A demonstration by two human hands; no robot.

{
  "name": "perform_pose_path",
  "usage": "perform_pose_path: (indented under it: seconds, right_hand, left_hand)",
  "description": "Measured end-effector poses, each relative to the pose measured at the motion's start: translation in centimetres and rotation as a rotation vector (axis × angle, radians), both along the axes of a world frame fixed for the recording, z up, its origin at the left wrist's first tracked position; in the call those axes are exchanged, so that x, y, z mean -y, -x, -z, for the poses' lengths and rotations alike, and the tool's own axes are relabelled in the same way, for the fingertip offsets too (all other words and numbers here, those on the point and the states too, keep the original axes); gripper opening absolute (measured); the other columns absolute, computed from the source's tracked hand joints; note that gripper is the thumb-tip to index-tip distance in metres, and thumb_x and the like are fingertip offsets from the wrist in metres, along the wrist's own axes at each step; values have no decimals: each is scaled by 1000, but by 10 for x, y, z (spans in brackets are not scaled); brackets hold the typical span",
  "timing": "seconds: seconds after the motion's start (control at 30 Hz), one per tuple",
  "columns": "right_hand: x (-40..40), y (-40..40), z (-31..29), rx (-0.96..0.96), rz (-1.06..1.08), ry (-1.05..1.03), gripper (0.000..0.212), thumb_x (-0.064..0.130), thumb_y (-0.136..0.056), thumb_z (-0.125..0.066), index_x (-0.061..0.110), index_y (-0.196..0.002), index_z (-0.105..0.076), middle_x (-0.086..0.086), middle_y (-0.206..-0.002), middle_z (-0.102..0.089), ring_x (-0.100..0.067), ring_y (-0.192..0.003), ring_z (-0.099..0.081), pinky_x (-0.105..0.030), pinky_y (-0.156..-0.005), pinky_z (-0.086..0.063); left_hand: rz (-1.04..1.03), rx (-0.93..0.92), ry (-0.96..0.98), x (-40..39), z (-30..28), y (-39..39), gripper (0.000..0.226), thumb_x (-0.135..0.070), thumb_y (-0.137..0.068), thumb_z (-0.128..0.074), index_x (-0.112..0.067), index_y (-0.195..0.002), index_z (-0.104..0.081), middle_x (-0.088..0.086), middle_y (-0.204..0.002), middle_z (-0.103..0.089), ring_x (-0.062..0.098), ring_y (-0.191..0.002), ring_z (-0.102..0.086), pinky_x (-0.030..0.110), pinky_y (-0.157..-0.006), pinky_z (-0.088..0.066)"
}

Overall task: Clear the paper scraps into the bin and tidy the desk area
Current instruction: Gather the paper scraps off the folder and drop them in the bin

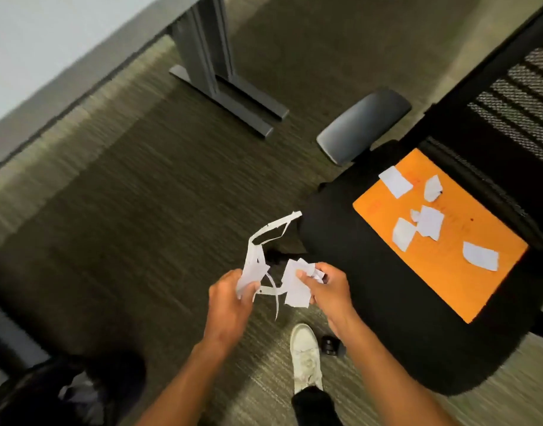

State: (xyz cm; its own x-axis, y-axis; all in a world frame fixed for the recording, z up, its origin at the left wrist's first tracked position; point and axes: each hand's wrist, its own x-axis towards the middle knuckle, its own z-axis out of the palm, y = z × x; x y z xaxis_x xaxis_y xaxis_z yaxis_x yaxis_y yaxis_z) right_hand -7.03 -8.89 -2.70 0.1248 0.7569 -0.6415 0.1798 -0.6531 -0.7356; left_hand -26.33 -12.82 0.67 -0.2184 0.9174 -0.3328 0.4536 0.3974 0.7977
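My left hand (230,299) grips a bundle of long white paper strips (257,253) that loop up and to the right. My right hand (328,290) holds a clutch of small white paper scraps (294,285). Both hands are close together above the carpet, left of a black office chair (371,302). On the chair seat lies an orange envelope (467,272) with several white paper scraps (430,221) spread over it. A dark bin (48,392) with some pale paper inside sits at the bottom left, below and left of my hands.
The chair's grey armrest (365,124) juts out above the seat, and its mesh back (522,96) fills the upper right. A grey desk leg (221,75) with a flat foot stands on the carpet ahead. My white shoe (305,358) is beside a chair caster (330,345).
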Motion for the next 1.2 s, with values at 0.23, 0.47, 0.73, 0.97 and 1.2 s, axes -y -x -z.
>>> perform_pose_path:
  seconds: [0.23, 0.47, 0.73, 0.97, 1.2]
  right_hand:
    - [65, 146, -3, -48, -250, 52, 7, 12, -82, -74, 12, -84, -68, -8, -83, -72, -16, -70, -67, -20, -45, -46]
    - [140, 278, 2, -98, -465, 102, 13, 14, -78, -78, 15, -77, -65, -3, -76, -71, -16, -66, -65, -24, -48, -43]
    - [214, 404, 23, -9, -763, -17, 24, 16, -78, -79, 1, -93, -69, -1, -73, -66, -8, -60, -59, -18, -54, -44]
    - [283, 470, 52, 60, -845, -104, 28, 53, -64, -69, 29, -76, -63, -11, -80, -70, -32, -72, -69, -40, -62, -53]
    - [327, 504, 61, 61, -975, -119, 39, 26, -77, -75, 10, -111, -64, -17, -112, -68, -31, -106, -64, -38, -91, -50]
  left_hand:
    - [-270, -119, 41, 109, -8, 121, 15, -28, -88, -67, -14, -81, -65, -1, -68, -66, 15, -63, -64, 32, -55, -52]
    - [-558, -33, 253, 236, 15, 219, 31, -38, -93, -57, -10, -96, -69, 11, -78, -73, 27, -77, -70, 37, -70, -55]
    - [-753, -170, 267, 332, 33, 307, 53, -42, -90, -54, 3, -115, -63, 25, -107, -68, 38, -97, -65, 33, -81, -43]
    - [-864, -175, 255, 388, 58, 365, 36, -14, -86, -69, 4, -116, -63, 26, -114, -67, 40, -103, -64, 43, -89, -47]
    - [-881, -116, 238, 411, 75, 383, 23, -9, -83, -70, 1, -103, -67, 22, -104, -71, 35, -96, -67, 41, -85, -53]
